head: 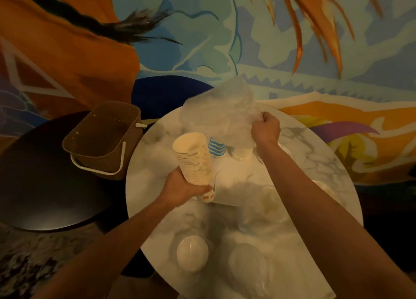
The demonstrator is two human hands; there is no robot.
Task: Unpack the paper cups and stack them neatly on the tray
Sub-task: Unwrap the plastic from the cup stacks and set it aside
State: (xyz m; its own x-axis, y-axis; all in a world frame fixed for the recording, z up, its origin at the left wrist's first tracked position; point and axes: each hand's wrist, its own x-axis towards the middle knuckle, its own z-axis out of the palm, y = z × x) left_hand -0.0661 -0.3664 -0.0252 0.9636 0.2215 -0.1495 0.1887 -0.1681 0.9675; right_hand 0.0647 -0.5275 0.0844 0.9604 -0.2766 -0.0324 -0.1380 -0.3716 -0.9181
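My left hand (180, 189) grips the lower end of a tall stack of patterned paper cups (193, 158), tilted with its open end up and away from me. My right hand (265, 127) pinches a clear plastic wrapper (222, 114) and holds it raised above the table, clear of the stack. Under them lies a white tray (227, 186) on the round marble table (319, 163). A blue-striped cup stack (216, 148) and a pale cup stack (242, 152) stand on it. Two more wrapped cup stacks (192, 252) lie near me.
A brown basket (101, 139) with a white handle stands on a dark round table (45, 186) to the left. A painted mural wall rises right behind the marble table. Another wrapped stack (249, 267) lies at the table's near edge.
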